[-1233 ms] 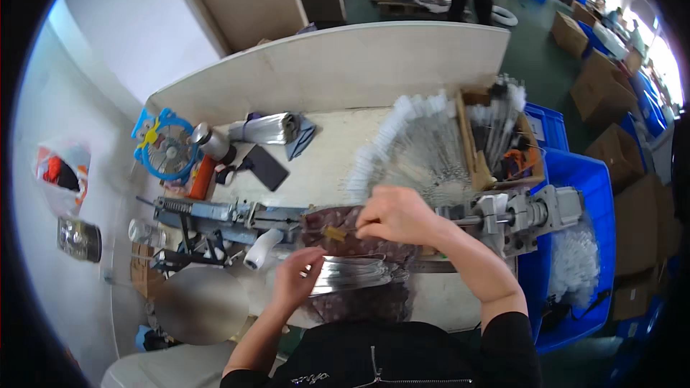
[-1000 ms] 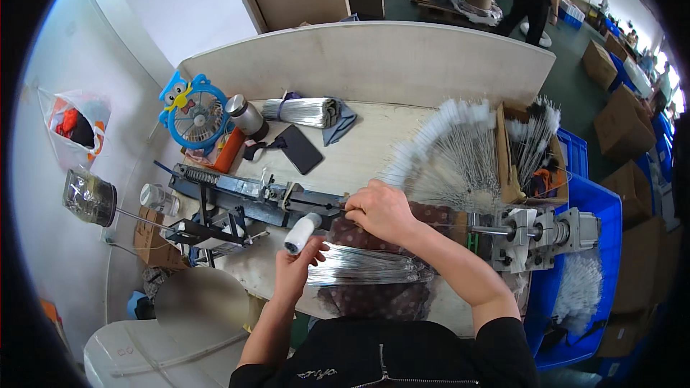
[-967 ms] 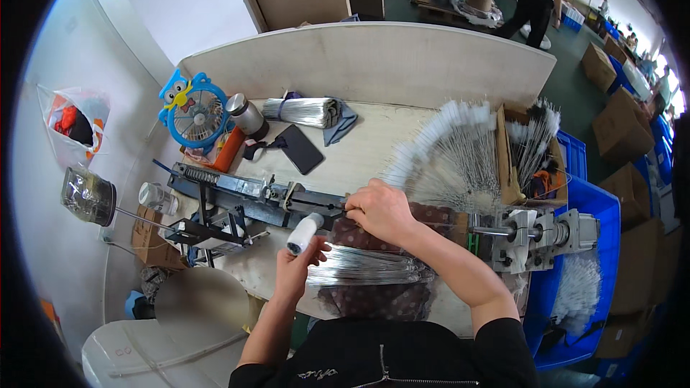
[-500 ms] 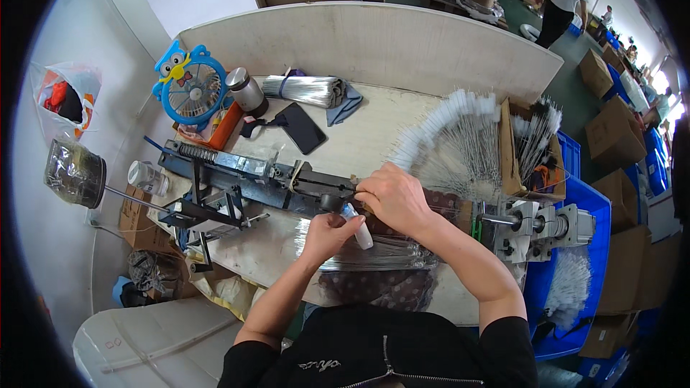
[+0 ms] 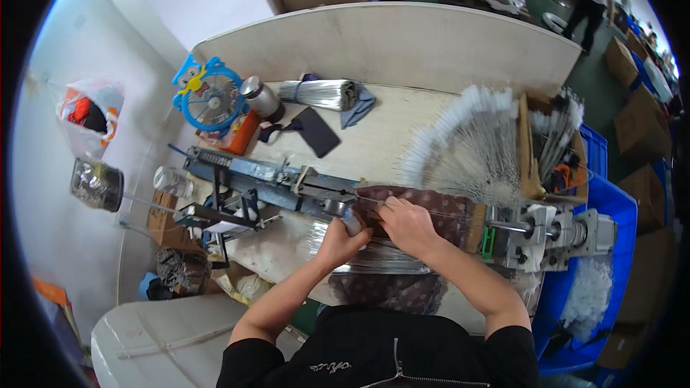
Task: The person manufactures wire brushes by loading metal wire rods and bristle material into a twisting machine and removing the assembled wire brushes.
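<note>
Step in hand, as I read it: both hands working one thin silver wire strand (image 5: 437, 211) by the right end of the long dark metal rail fixture (image 5: 255, 171). Next move, my judgement: it calls for a steady right-hand grip on the strand and the tool head kept lined up with the rail end, no sideways pull.

Left hand (image 5: 343, 244): fingers wrapped round a white cylindrical hand tool with a grey round head (image 5: 351, 221). Head points far and left, just near of the rail's right end; can't tell if they touch.

Right hand (image 5: 407, 225): just right of the left hand, fingertips bunched together at the strand. Looks like a pinch, but the contact itself is too small to confirm.

Strand: runs from about the rail end, past the right fingertips, toward the silver metal shaft unit (image 5: 510, 227) on the right. Right end not clear to me.

Loose bundle of straight silver wires (image 5: 384, 260) lies near of both hands, partly under them, on brown dotted cloth (image 5: 388, 292). Fan of white-tipped wire pieces (image 5: 467, 147) sits far and right, well apart from both hands.
</note>
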Motion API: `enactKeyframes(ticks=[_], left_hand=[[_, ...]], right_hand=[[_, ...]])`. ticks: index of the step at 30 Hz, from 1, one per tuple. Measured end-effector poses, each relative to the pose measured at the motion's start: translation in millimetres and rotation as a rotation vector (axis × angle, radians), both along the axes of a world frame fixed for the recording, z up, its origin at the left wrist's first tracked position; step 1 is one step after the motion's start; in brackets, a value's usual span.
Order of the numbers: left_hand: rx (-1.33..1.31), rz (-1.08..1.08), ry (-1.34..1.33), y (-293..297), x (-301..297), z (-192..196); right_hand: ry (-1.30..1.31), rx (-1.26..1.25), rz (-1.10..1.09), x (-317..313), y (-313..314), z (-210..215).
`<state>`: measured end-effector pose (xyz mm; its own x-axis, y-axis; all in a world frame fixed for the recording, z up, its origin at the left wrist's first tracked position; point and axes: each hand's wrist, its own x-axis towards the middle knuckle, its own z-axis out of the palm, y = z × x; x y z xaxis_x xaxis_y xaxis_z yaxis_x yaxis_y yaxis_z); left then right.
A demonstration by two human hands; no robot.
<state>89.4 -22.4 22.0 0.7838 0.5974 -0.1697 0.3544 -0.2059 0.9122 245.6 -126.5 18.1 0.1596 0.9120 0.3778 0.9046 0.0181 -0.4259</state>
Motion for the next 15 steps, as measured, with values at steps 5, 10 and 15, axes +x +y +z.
enactKeyframes(ticks=[5, 10, 15], left_hand=[[-0.556, 0.591, -0.317, 33.0, -62.4, -11.9], [-0.955, 0.779, -0.49, 71.7, -146.5, -26.4], [-0.899, 0.861, -0.432, 81.5, -154.4, -29.4]], right_hand=[[0.081, -0.011, 0.068, 6.3, -21.2, 33.3], [0.113, -0.063, 0.097, 2.9, -21.7, 37.7], [0.14, -0.062, 0.088, 0.2, -17.8, 47.5]])
